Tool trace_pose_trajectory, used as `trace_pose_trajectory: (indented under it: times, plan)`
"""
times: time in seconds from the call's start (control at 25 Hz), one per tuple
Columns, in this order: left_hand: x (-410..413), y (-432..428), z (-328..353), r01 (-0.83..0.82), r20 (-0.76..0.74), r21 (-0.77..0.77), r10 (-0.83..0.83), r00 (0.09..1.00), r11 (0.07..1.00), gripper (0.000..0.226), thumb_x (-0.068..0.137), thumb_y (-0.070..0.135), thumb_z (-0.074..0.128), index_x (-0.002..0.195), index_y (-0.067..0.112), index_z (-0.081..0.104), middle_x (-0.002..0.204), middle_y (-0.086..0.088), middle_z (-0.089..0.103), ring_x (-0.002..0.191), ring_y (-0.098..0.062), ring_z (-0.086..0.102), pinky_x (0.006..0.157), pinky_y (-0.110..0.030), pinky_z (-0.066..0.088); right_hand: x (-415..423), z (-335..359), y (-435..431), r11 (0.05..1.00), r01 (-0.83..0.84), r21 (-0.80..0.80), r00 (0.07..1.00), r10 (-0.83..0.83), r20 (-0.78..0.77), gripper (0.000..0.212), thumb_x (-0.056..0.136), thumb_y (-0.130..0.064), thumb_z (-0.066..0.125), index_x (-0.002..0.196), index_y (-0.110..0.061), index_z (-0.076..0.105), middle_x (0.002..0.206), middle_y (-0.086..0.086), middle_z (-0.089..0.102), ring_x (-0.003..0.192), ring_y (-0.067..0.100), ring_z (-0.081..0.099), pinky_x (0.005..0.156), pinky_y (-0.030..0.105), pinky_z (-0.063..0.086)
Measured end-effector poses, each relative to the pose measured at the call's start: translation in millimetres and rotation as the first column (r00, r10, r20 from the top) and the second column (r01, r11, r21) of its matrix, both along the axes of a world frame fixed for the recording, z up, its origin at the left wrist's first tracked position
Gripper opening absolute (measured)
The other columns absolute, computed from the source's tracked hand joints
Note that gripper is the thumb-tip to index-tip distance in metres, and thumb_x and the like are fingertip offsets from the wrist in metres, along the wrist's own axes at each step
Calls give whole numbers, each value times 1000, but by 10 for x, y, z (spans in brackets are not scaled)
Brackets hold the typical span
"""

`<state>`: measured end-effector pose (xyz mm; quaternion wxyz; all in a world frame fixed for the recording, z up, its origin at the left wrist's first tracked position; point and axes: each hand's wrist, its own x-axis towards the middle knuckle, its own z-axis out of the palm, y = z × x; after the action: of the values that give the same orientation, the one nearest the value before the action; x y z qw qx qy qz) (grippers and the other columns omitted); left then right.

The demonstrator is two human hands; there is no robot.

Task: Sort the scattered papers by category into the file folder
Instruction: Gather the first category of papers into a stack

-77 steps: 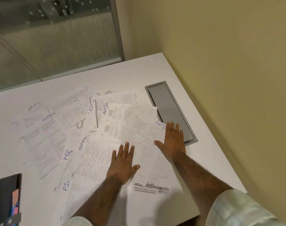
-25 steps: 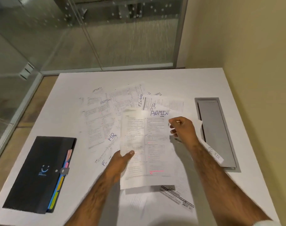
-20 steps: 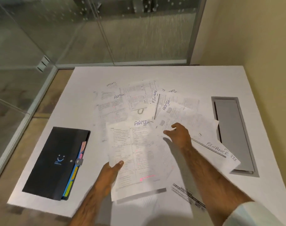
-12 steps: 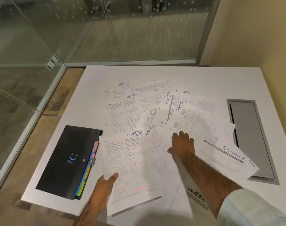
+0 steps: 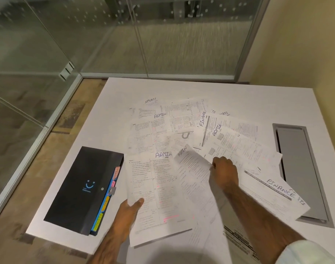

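Sorting barely begun. Left hand (image 5: 129, 212) pinches ADMIN sheet (image 5: 157, 195) at its lower-left edge. Right hand (image 5: 223, 171) closed on second sheet (image 5: 191, 168), lifting corner. File folder (image 5: 82, 189) shut at 9 o'clock (tabs showing). Scattered papers (image 5: 229, 141) fan 12 to 3 o'clock, unfiled.

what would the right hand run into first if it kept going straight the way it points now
Likely the overlapping ADMIN sheet just beyond the right hand, which already pinches another sheet. Depth is unclear, so it might pass above it.
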<state>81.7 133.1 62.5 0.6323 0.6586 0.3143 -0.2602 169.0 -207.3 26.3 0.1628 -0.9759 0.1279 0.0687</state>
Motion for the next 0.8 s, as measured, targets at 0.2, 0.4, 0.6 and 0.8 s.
trace_pose_trajectory:
  times: [0.2,0.4,0.6,0.8]
  plan:
    - [101,-46,75,-17,51,15,16,999,1000,20,99,18,64,119,20,67,101,1,81,93,-25,76,68,-38,60,160,590,-339,967,141,211,961,-185,204,9,100,-15,55,94,-17,61,74,0,65,61,21,61,58,37,54]
    - [215,-104,162,-18,89,-10,19,996,1000,26,98,20,65,124,23,66,110,1,79,99,-24,76,77,-40,62,265,1221,-718,702,258,664,880,-455,140,11,92,-13,64,91,-17,74,88,3,74,77,22,66,71,37,54]
    - [355,-333,309,36,107,-121,-23,994,992,31,99,33,61,128,22,67,120,-7,76,107,-29,74,98,-54,55,85,1388,-334,374,261,890,898,-433,-82,4,91,3,63,90,4,67,82,14,74,69,21,72,62,30,59]
    - [458,-526,520,65,201,-172,-30,979,983,58,84,57,71,130,22,65,122,-6,75,113,-31,71,104,-52,51,-97,981,50,169,351,921,865,-436,-249,4,88,9,61,85,7,64,83,21,68,76,31,68,72,38,57]
